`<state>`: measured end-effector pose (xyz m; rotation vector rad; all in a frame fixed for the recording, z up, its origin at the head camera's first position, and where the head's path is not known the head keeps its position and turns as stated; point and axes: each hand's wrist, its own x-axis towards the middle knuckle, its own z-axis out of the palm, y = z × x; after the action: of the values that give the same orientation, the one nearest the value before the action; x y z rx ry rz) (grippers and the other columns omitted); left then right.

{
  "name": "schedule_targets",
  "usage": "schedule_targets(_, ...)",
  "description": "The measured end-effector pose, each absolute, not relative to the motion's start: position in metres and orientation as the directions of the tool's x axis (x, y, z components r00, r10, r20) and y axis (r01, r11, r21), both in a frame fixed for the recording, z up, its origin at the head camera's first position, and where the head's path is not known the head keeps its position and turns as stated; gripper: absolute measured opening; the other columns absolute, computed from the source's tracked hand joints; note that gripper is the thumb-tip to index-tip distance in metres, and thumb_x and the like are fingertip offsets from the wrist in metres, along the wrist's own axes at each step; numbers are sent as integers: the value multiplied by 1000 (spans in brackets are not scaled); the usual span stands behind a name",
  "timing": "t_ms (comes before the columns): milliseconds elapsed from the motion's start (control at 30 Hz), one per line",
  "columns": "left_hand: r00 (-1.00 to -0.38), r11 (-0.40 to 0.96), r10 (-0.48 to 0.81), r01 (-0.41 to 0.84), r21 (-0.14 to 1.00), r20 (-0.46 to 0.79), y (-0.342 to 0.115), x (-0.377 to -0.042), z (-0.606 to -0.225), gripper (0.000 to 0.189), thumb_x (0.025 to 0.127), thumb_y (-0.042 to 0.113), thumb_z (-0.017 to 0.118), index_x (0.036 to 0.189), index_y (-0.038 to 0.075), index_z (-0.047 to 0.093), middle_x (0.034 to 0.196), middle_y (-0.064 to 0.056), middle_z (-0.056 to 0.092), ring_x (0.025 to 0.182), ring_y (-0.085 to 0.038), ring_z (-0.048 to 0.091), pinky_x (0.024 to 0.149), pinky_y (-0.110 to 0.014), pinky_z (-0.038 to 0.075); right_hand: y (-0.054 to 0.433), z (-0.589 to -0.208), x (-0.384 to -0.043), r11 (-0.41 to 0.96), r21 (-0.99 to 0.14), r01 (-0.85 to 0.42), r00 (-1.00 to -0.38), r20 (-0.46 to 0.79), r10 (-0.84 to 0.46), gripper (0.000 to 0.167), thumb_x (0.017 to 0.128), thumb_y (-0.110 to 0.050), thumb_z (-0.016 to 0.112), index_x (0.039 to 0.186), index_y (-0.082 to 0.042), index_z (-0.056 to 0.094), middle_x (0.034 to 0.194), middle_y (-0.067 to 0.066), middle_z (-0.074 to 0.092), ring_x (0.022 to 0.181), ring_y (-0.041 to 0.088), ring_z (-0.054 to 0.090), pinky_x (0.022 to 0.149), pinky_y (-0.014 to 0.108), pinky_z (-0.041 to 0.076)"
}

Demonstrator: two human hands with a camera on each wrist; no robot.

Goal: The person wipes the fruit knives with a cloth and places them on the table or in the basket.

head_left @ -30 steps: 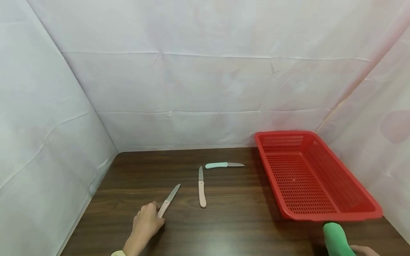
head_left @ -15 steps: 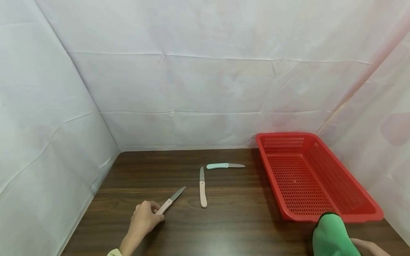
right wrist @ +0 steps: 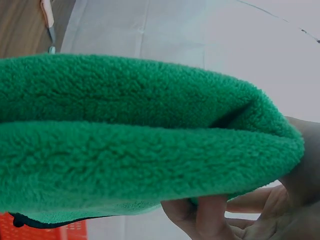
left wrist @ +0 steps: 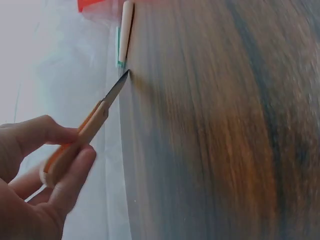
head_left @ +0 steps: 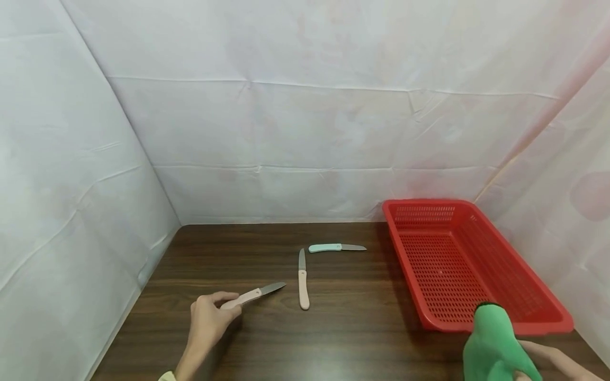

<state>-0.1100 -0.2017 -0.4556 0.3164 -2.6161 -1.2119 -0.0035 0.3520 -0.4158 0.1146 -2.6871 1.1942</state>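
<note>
Farthest left, the person's left hand (head_left: 208, 320) has its grip closed on the handle of a pale pink knife (head_left: 250, 296), thumb on one side and fingers on the other. The knife appears lifted clear of the surface (head_left: 352, 312), its blade aimed right and slightly away from the person. The hold looks sound, with the fingertips well behind the blade; a firm pinch matters here, since a light one could let the knife swivel.

Next lies a second pink knife (head_left: 303, 288), flat, its blade pointing away from the person and apart from the held tip. Good care means passing it without the blades knocking. Just beside its tip, a mint knife (head_left: 326, 247) lies crosswise, blade to the right.

Farther right stands a red basket (head_left: 404, 264), its slotted floor showing. At its near end is a folded green cloth (head_left: 493, 344), overlapping the rim in the head view; whether they touch cannot be told. The right hand (head_left: 550, 357) grips this cloth, fingers curled beneath. It is best held with the thick folds outward, so the fingers are shielded should a blade come near.
</note>
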Motion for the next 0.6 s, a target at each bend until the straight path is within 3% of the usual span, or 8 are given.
schedule_targets(100,-938,591,-308,-58,805,158,-202,-110,-456,23,66,0,79,87,8,76,89,-11,72,69,-16,62,56,-19,51,342,-411,-2,726,-685,-59,-971,210,118,48,90,-10,66,128,-29,45,97,-16,61,72,6,64,48,28,52)
schedule_targets(200,-934,544,-317,-35,838,167,-202,-109,-454,23,66,-1,79,87,9,76,93,-10,72,74,-15,64,61,-18,52,336,-404,-3,738,-672,-57,-961,236,141,44,88,-10,68,126,-21,49,94,-17,62,70,6,64,47,26,52)
schedule_targets(433,-952,360,-294,-28,933,84,-200,-106,-446,26,68,3,82,92,7,74,103,-10,69,87,-16,65,70,-18,54,320,-384,-4,739,-648,-183,-919,381,107,44,85,2,67,127,-3,54,92,-12,65,65,9,65,48,17,50)
schedule_targets(600,-968,267,-249,-39,963,30,-198,-103,-439,34,66,15,87,96,6,73,105,-9,69,90,-18,66,75,-22,55,312,-371,-4,718,-662,-218,-927,369,59,44,86,2,65,128,-6,54,93,-5,68,63,12,65,48,19,50)
